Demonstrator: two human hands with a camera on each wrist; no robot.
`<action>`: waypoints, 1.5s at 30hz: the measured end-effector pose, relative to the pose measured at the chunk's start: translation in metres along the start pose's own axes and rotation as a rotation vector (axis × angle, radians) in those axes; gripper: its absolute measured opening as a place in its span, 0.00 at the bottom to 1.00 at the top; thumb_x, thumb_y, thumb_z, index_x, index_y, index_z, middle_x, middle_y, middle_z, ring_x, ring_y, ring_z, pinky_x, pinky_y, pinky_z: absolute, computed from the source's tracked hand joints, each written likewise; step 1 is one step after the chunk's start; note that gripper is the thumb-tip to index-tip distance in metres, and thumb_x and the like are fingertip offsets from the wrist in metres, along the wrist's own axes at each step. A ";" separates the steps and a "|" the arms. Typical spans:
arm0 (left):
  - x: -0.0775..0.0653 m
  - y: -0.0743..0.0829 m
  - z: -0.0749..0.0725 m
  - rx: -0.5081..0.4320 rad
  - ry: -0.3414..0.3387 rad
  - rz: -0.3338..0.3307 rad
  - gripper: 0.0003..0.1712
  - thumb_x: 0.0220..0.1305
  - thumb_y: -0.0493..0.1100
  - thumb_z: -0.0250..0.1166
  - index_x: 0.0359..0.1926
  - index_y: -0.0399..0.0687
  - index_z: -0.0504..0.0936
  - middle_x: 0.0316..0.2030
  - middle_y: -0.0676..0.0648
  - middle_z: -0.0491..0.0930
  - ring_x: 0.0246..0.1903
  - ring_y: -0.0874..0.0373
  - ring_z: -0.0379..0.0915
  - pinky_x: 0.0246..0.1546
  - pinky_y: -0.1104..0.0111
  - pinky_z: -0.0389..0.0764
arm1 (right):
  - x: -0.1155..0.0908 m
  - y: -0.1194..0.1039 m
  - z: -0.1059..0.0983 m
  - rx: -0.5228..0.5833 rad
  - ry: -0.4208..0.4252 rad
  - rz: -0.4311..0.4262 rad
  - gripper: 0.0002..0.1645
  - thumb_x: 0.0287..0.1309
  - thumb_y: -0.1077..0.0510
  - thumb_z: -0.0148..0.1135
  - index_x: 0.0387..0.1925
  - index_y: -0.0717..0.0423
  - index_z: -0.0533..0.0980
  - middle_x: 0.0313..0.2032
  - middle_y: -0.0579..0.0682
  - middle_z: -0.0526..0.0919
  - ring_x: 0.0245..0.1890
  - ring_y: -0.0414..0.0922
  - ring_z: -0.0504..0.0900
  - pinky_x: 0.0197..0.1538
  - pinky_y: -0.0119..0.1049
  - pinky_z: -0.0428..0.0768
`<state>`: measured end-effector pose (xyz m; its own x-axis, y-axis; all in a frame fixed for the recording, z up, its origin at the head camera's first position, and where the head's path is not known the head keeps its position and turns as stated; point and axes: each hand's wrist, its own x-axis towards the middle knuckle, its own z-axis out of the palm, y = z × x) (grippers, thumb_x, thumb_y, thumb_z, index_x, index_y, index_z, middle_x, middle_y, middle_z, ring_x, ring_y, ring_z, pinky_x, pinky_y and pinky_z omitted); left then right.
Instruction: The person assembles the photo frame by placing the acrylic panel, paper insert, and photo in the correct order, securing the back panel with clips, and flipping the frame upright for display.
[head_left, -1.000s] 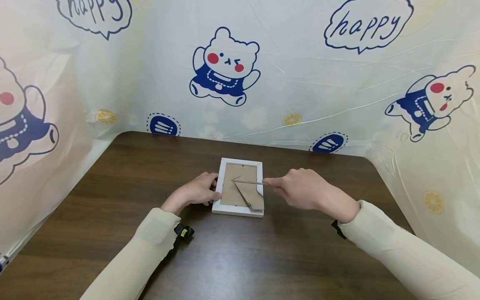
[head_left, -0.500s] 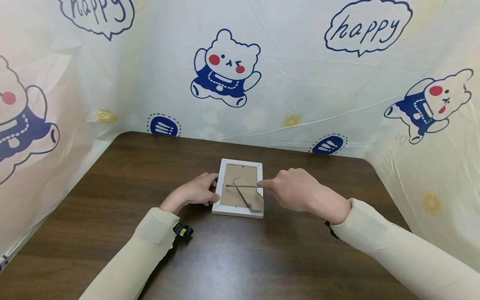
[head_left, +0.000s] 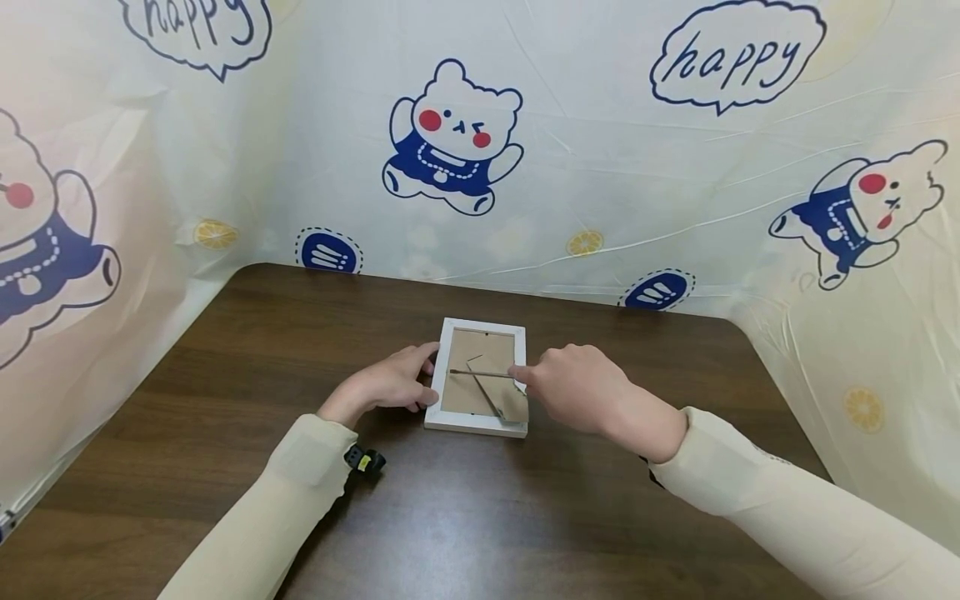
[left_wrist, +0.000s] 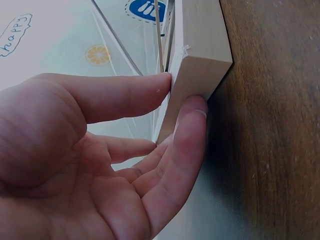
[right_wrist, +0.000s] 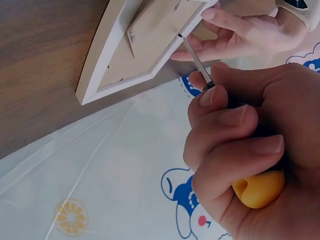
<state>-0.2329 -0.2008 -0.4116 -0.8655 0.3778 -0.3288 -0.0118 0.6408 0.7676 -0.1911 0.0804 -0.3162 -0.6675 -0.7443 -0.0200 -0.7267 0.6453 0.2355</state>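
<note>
A white picture frame (head_left: 472,424) lies back up on the table, its brown backing board (head_left: 498,350) showing. A thin slanting strip (head_left: 486,392), like a stand leg, stands out from the board. My left hand (head_left: 382,382) grips the frame's left side, thumb on top and fingertips against the outer wall (left_wrist: 192,80). In my right hand (head_left: 573,387) is a screwdriver (right_wrist: 197,61), its yellow handle end (right_wrist: 260,190) inside the curled fingers. The index finger stretches along the shaft. The screwdriver's tip is right at the inner edge of the frame's left side.
The dark wooden table (head_left: 450,517) spreads all around the frame. Behind it and at both sides hangs a pale curtain (head_left: 585,167) printed with bears. Each wrist wears a black strap, the left one (head_left: 365,460) plainly visible.
My right hand has moved left and a little nearer, taking the screwdriver's tip from over the board to its left edge. The left hand and the frame stay almost still.
</note>
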 end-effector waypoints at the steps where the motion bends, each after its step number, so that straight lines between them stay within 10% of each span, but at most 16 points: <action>1: 0.000 0.000 0.000 -0.002 -0.002 0.000 0.51 0.69 0.32 0.68 0.84 0.37 0.48 0.64 0.32 0.67 0.39 0.50 0.82 0.41 0.62 0.88 | 0.000 -0.001 0.001 -0.010 0.005 0.004 0.17 0.71 0.59 0.67 0.58 0.44 0.86 0.17 0.45 0.77 0.14 0.40 0.66 0.13 0.32 0.65; 17: -0.001 0.001 0.000 -0.017 -0.008 0.004 0.52 0.69 0.32 0.67 0.85 0.40 0.48 0.66 0.30 0.65 0.38 0.50 0.82 0.41 0.62 0.88 | -0.002 -0.021 0.011 -0.177 0.127 0.016 0.29 0.57 0.73 0.64 0.53 0.42 0.86 0.20 0.50 0.81 0.14 0.48 0.76 0.14 0.38 0.75; 33: 0.001 0.002 -0.001 0.030 -0.009 0.006 0.51 0.66 0.32 0.67 0.84 0.41 0.51 0.66 0.30 0.65 0.35 0.52 0.84 0.43 0.62 0.87 | -0.006 -0.063 0.020 -0.329 0.374 0.098 0.11 0.57 0.66 0.71 0.27 0.53 0.75 0.15 0.48 0.74 0.14 0.42 0.77 0.14 0.34 0.76; 45: 0.002 0.004 0.000 0.045 -0.001 0.009 0.51 0.66 0.31 0.68 0.84 0.40 0.53 0.64 0.31 0.67 0.34 0.52 0.83 0.41 0.63 0.87 | 0.003 -0.078 0.013 -0.413 0.277 0.111 0.04 0.58 0.61 0.73 0.35 0.51 0.85 0.12 0.44 0.69 0.13 0.36 0.70 0.13 0.30 0.73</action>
<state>-0.2349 -0.1971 -0.4094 -0.8649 0.3842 -0.3230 0.0180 0.6669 0.7450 -0.1385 0.0299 -0.3470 -0.6283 -0.7289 0.2720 -0.4918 0.6430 0.5871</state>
